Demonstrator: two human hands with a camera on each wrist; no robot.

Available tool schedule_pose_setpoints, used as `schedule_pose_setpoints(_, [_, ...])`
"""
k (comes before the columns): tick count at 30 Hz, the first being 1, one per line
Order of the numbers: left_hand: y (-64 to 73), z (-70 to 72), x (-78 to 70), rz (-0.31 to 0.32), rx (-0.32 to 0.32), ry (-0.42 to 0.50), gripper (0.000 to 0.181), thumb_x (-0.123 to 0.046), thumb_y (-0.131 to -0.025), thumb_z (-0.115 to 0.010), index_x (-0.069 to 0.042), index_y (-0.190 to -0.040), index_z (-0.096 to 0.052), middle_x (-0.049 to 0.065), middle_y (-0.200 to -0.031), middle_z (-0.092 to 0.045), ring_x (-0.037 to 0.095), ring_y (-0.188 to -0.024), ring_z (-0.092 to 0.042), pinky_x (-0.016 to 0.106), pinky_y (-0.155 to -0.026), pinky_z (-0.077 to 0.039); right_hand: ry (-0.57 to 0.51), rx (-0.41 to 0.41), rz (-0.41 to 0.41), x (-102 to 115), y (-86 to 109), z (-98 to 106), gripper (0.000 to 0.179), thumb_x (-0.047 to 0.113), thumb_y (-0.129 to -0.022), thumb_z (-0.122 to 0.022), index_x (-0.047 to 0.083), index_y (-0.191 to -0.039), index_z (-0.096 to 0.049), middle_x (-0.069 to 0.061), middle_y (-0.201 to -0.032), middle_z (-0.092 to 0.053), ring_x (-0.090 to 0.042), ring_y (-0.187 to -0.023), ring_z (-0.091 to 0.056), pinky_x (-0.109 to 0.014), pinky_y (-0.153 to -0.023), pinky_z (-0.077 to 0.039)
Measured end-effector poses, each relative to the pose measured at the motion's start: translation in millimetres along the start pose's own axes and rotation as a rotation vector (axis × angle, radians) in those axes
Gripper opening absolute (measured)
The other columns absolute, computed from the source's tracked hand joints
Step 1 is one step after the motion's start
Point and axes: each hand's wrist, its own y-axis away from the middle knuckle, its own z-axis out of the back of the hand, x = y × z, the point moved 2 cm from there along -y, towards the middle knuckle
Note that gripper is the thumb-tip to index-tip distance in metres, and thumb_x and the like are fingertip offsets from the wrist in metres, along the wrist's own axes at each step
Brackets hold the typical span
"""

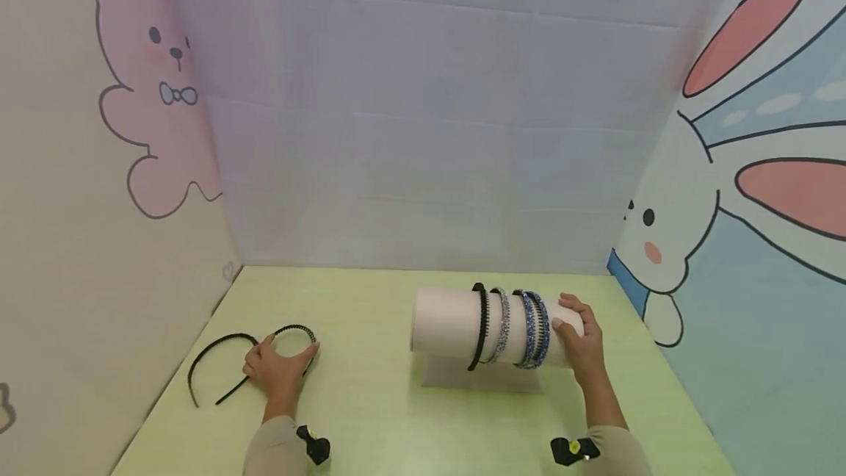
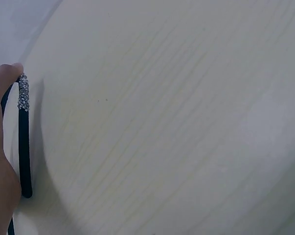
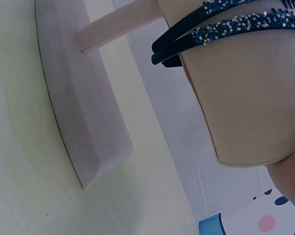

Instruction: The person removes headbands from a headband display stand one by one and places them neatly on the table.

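Observation:
My left hand (image 1: pixel 277 373) grips a black headband (image 1: pixel 295 327) with a sparkling stretch, low over the table at left. In the left wrist view, the thumb tip lies beside its silvery stones, and the hand hides part of the band. Partly behind that hand, a plain-looking dark headband (image 1: pixel 206 350) lies on the table. My right hand (image 1: pixel 584 340) holds the right end of a pale cylindrical headband stand (image 1: pixel 443 322), thumb in front and fingers over the far side. Round the cylinder sit a black headband (image 1: pixel 483 325), a silver headband (image 1: pixel 504 325) and two blue jewelled headbands (image 1: pixel 531 329).
The stand's flat base (image 1: pixel 481 374) is under the cylinder, joined by a short post (image 3: pixel 120 27). A pale yellow-green table (image 1: pixel 363 402) spreads between the hands. White cloth (image 1: pixel 423 131) closes off the back, with cartoon-printed panels at both sides.

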Motion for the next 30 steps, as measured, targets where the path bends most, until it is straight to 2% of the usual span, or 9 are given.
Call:
schedule_pose_setpoints(7, [-7.9, 0.9, 2.4, -0.030, 0.114, -0.130, 0.094, -0.043, -0.060, -0.084, 0.004, -0.129, -0.039, 0.033, -0.131, -0.026, 0.048, -0.121, -0.017, 0.058, -0.097, -0.015, -0.011, 0.014, 0.013, 0.4, -0.8, -1.1, 0.033, -0.004, -0.087, -0.054, -0.005, -0.119, -0.048, -0.007, -0.135, -0.043, -0.012, -0.116, -0.038, -0.030, -0.090, -0.028])
schedule_pose_setpoints(16, [-10.4, 1.9, 3.6, -0.044, 0.198, -0.252, 0.094, -0.048, -0.065, -0.078, 0.008, -0.128, -0.036, 0.035, -0.132, -0.024, 0.050, -0.122, -0.016, 0.059, -0.099, -0.011, 0.004, 0.007, 0.012, 3.5, 1.4, -0.6, 0.032, -0.003, -0.087, -0.056, -0.005, -0.118, -0.049, -0.007, -0.133, -0.045, -0.012, -0.117, -0.038, -0.030, -0.091, -0.028])
schedule_pose_setpoints(24, [-9.7, 1.8, 3.5, -0.033, 0.187, -0.238, 0.099, -0.050, -0.064, -0.078, 0.008, -0.131, -0.035, 0.036, -0.136, -0.018, 0.051, -0.124, -0.012, 0.061, -0.098, -0.009, 0.025, 0.016, 0.018, 0.6, 1.2, 0.4, 0.031, -0.001, -0.087, -0.056, -0.004, -0.118, -0.050, -0.004, -0.133, -0.046, -0.013, -0.118, -0.038, -0.035, -0.094, -0.028])
schedule_pose_setpoints(30, [-7.2, 2.8, -1.5, -0.045, 0.161, -0.164, 0.100, -0.051, -0.065, -0.078, 0.004, -0.135, -0.032, 0.036, -0.139, -0.014, 0.050, -0.129, -0.004, 0.061, -0.101, -0.003, 0.005, 0.006, 0.027, -0.3, 0.9, 0.2, 0.030, -0.002, -0.087, -0.056, -0.003, -0.116, -0.051, -0.001, -0.130, -0.047, -0.012, -0.116, -0.039, -0.033, -0.092, -0.028])
